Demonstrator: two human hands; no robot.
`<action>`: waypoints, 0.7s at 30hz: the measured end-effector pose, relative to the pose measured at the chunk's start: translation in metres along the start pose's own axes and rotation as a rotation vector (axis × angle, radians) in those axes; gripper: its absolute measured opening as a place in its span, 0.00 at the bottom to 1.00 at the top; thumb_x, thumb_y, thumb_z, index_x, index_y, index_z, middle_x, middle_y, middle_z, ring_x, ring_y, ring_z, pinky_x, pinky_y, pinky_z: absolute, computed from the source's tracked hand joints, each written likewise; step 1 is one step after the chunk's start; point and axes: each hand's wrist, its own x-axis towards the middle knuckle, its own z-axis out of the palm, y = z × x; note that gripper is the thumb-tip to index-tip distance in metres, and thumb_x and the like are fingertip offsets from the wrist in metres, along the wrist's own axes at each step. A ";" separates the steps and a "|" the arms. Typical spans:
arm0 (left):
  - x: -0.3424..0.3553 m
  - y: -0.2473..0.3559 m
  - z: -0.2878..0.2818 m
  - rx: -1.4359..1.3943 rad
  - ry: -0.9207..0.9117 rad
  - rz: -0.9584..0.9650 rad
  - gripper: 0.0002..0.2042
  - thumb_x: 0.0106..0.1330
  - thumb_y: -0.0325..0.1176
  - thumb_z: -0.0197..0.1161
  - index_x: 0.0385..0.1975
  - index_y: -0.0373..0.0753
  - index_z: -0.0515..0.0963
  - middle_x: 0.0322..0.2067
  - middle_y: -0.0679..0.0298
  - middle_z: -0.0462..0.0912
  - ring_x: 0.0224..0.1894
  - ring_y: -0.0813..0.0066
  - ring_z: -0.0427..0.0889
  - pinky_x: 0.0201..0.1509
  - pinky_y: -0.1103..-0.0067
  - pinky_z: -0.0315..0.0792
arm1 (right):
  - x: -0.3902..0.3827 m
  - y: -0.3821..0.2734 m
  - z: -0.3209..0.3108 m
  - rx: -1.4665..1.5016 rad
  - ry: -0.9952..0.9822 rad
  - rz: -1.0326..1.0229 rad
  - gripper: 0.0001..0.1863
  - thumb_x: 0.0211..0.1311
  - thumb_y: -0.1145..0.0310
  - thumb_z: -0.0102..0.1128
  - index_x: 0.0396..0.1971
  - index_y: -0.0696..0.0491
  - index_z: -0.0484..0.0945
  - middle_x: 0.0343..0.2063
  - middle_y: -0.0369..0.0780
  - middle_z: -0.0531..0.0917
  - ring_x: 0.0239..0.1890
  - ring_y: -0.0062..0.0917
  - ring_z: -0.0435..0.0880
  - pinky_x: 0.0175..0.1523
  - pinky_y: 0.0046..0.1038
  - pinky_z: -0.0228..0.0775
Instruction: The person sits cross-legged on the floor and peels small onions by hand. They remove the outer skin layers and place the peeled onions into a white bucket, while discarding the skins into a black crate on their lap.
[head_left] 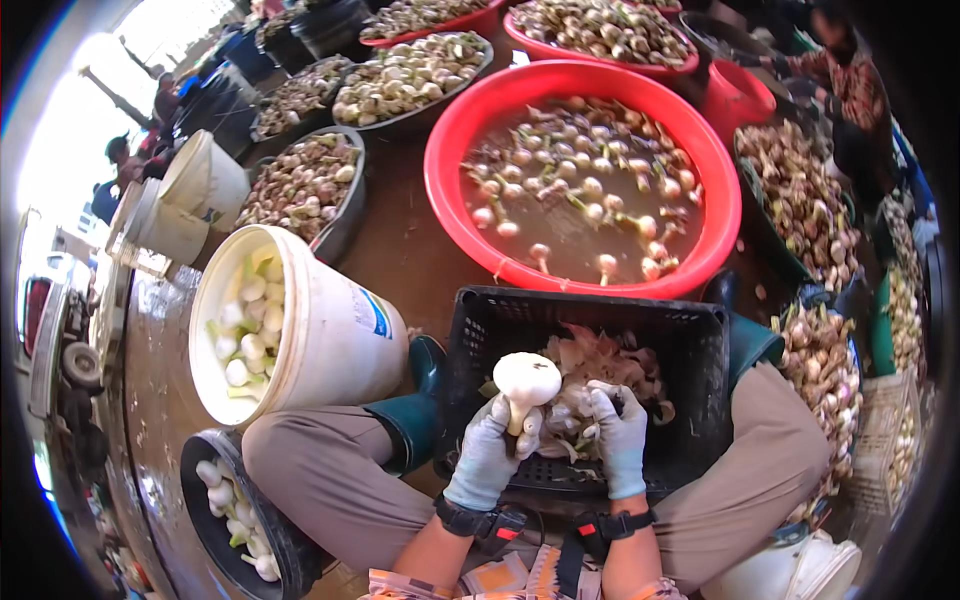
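Observation:
My left hand (488, 452), in a pale glove, grips a white garlic bulb (527, 379) by its stem, with the bulb's root end facing up. The bulb's outer skin looks stripped off. Just to the right, my right hand (618, 430), gloved too, has its fingers curled in a pinch; whatever they hold, if anything, I cannot make out. Both hands are over a black plastic crate (590, 305) between my knees. Loose garlic skins (610, 360), pinkish and papery, lie inside it.
Beyond the crate stands a red tub (438, 180) of murky water with floating garlic bulbs. At left, a tilted white bucket (340, 330) contains white bulbs, as does a black tub (300, 540) beside my left leg. Unpeeled garlic (800, 200) is heaped at right. A person (850, 90) sits far right.

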 end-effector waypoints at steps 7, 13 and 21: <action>-0.019 0.110 -0.010 0.773 0.091 0.201 0.27 0.67 0.56 0.60 0.48 0.34 0.76 0.26 0.68 0.79 0.22 0.89 0.72 0.22 0.92 0.62 | -0.003 -0.055 0.111 0.428 -0.313 -0.108 0.20 0.59 0.61 0.71 0.46 0.58 0.79 0.32 0.35 0.80 0.27 0.12 0.77 0.30 0.16 0.72; -0.014 0.094 -0.003 0.642 0.088 0.185 0.22 0.70 0.52 0.58 0.44 0.35 0.78 0.22 0.68 0.78 0.17 0.90 0.68 0.19 0.91 0.58 | 0.020 -0.020 0.103 0.378 -0.065 0.048 0.09 0.64 0.67 0.64 0.34 0.58 0.81 0.22 0.32 0.80 0.19 0.11 0.75 0.23 0.16 0.66; -0.009 0.088 -0.013 0.643 0.118 0.046 0.27 0.68 0.57 0.58 0.48 0.34 0.76 0.24 0.70 0.75 0.19 0.91 0.66 0.19 0.92 0.56 | 0.022 -0.015 0.098 0.460 -0.076 0.045 0.13 0.62 0.65 0.67 0.38 0.60 0.81 0.26 0.34 0.82 0.22 0.12 0.76 0.24 0.15 0.68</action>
